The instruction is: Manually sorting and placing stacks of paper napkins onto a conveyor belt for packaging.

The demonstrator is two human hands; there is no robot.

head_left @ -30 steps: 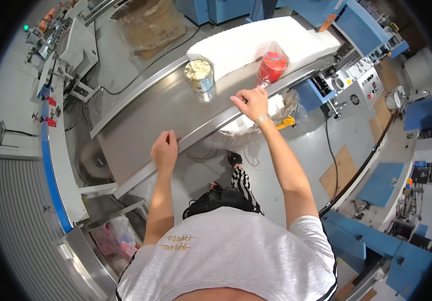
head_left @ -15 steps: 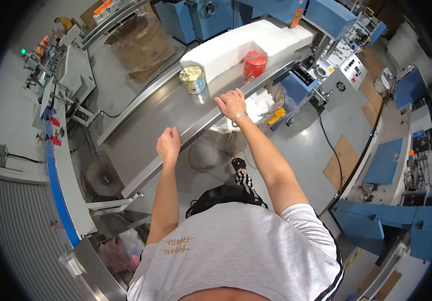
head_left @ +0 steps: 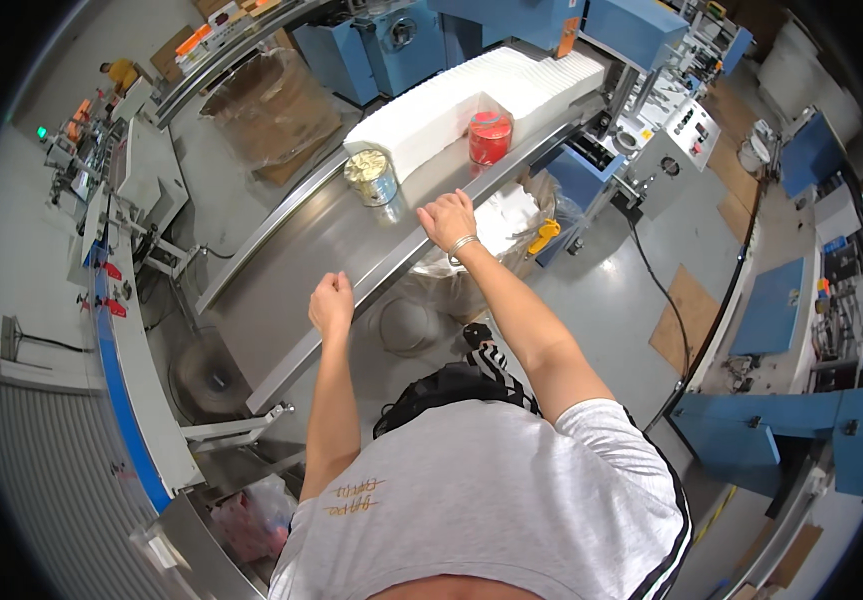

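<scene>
My left hand (head_left: 332, 303) is closed over the raised near rail (head_left: 387, 262) of a long metal trough; its fingertips are hidden. Farther along the same rail, my right hand (head_left: 447, 220) is bent over the edge with curled fingers, a bracelet at its wrist. Beyond my right hand, a tin with a crumpled gold top (head_left: 370, 177) stands on the trough floor (head_left: 281, 290). A red tin (head_left: 489, 138) is to its right, beside a long stack of white sheets (head_left: 421, 115). Neither hand touches the tins or the stack.
A plastic-lined bin (head_left: 496, 225) with white scraps sits below the rail, a yellow-handled tool (head_left: 544, 236) at its side. Blue machines (head_left: 401, 45) line the back. A large lined carton (head_left: 271, 105) is at the back left. A black cable (head_left: 656, 290) crosses the floor at right.
The whole view has shifted slightly, so the trough and tins appear a little lower and to the left. Both hands stay at the rail; the tins have not visibly moved along the trough.
</scene>
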